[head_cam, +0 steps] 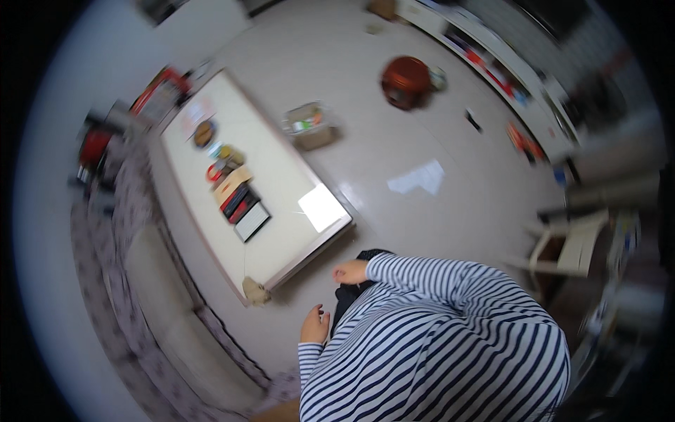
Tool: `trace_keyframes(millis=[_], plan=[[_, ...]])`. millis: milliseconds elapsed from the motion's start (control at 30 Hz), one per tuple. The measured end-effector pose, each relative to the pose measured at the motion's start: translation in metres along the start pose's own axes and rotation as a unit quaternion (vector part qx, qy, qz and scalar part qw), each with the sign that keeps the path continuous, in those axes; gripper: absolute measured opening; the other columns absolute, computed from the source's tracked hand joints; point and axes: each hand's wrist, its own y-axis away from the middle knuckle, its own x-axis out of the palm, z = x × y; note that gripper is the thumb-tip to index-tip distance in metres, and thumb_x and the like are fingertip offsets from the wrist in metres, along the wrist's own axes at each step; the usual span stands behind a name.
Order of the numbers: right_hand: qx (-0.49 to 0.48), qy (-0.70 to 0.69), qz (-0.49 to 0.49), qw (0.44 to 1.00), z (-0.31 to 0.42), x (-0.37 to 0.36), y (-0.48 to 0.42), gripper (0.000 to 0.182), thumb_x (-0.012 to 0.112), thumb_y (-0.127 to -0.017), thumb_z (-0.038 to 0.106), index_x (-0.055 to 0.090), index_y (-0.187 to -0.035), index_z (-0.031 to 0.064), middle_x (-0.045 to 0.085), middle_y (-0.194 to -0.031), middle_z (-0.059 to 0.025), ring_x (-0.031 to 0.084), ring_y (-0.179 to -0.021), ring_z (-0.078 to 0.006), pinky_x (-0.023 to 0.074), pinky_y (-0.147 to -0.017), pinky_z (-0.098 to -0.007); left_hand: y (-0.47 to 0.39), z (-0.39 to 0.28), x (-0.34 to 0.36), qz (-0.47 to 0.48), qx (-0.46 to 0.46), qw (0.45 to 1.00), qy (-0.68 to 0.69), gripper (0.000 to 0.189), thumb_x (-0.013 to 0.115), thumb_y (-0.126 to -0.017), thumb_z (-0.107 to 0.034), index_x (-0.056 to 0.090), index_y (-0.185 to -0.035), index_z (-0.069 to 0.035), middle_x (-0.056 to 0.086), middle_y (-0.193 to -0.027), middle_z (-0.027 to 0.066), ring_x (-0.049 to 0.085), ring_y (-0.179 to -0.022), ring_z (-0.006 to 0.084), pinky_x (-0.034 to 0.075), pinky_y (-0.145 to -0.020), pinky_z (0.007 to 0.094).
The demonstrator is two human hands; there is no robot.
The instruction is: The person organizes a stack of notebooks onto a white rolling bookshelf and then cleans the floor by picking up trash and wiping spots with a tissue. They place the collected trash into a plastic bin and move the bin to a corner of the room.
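My left hand (315, 326) hangs at the lower middle with its thumb and fingers apart, holding nothing visible. Further up and right, my right hand (350, 272) is loosely curled in front of dark trousers (346, 299); nothing shows in it, and its palm side is hidden. Both arms wear striped sleeves. Beyond the hands stands a long, pale-topped coffee table (285, 221). On it lie a white keyboard or similar flat object (252, 222), dark and red boxes (238, 202), jars (230, 157) and a round container of brown items (204, 134).
A fabric-covered sofa (174, 316) runs along the left. A beige object (256, 291) is at the table's near corner. On the tiled floor are a clear bin (314, 138), a reddish-brown round stool (406, 82) and a dark object (473, 121). A chair (572, 245) stands right, below a white TV cabinet (488, 63).
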Motion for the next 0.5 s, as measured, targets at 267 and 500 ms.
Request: trace_keyframes(millis=[267,500], plan=[[0.331,-0.152,-0.323,0.874,-0.099,0.063,0.148,0.026,0.058,-0.086,0.03,0.062,-0.095,0.0068,0.067,-0.09,-0.0116,0.064,-0.085,-0.0254,0.0495,-0.076,-0.0355,-0.125,-0.059,-0.013,0.139,0.239,0.926,-0.259,0.037,0.056,-0.087,-0.026,0.052,-0.116,-0.003,0.061,-0.105,0.0206,0.059,-0.095,0.0378,0.047,-0.083,0.0443],[0.307,-0.241,-0.409,0.825,-0.144,0.044,0.172,0.025,0.055,-0.084,0.027,0.065,-0.094,0.0064,0.067,-0.092,-0.0142,0.064,-0.085,-0.0288,0.0492,-0.076,-0.0368,-0.173,-0.187,0.086,0.274,0.352,0.865,-0.231,0.038,0.057,-0.086,-0.023,0.051,-0.118,-0.002,0.062,-0.105,0.0203,0.058,-0.097,0.0374,0.046,-0.085,0.0431]])
